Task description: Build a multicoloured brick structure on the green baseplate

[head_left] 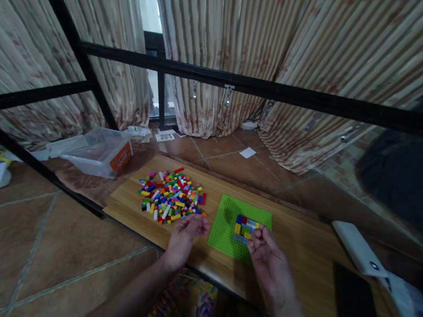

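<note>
A clear plastic box (99, 151) sits on the floor, left of the wooden tabletop (301, 243). A heap of bricks (171, 197) lies there; the left hand (184, 235), loosely curled, hovers near it. The right hand (266, 257) pinches at the small multicoloured brick patch (245, 228) on the green baseplate (226, 223); its grip is unclear.

A low wooden table (301, 243) is standing on the tiled floor and is taking the lower middle and lower right of the frame. A pile of small coloured bricks (171, 197) is lying on its left part. A green baseplate (226, 223) is lying flat at its centre. A white flat device (355, 247) and a black pad (359, 308) are lying toward the right end.
</note>
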`<action>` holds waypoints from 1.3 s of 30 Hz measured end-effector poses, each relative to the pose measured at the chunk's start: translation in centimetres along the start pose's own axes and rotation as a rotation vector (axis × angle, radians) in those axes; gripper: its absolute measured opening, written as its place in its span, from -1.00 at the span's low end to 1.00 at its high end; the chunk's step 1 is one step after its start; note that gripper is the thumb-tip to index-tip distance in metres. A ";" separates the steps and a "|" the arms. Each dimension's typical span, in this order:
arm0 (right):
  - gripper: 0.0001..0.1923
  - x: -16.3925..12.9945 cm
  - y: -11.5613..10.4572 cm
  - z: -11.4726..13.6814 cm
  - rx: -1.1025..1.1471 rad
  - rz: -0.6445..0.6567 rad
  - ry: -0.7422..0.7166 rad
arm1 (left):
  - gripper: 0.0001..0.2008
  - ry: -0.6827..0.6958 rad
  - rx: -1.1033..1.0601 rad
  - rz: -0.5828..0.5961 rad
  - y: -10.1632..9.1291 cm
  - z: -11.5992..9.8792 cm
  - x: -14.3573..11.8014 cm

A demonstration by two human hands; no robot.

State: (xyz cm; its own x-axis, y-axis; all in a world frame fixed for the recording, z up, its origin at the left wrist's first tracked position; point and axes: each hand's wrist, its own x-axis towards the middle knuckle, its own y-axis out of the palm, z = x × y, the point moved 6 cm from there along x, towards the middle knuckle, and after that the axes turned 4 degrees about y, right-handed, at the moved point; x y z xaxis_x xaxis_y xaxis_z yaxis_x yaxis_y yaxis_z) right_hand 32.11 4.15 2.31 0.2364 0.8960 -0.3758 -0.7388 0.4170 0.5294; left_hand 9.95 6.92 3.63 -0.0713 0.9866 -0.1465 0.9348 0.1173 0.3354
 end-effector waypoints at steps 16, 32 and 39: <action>-0.63 -0.1 2.2 -6.0 -1.645 0.087 -0.907 | -0.72 0.171 1.363 -0.503 -22.8 -9.5 10.8; -0.77 -1.2 10.4 -9.4 -1.398 0.317 -0.817 | -0.68 0.109 1.675 -0.375 -21.8 -6.8 13.7; -0.84 -0.4 12.4 -11.8 -1.436 0.244 -0.789 | -0.69 0.091 1.701 -0.382 -21.8 -7.0 14.1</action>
State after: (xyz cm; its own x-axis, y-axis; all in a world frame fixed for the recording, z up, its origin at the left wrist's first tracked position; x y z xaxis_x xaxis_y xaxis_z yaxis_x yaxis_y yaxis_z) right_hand 15.42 7.15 -0.01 -0.0548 0.9535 0.2964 -0.6407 0.1940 -0.7428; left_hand -13.85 19.12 0.78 -0.3175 0.9439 0.0905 0.1497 0.1441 -0.9782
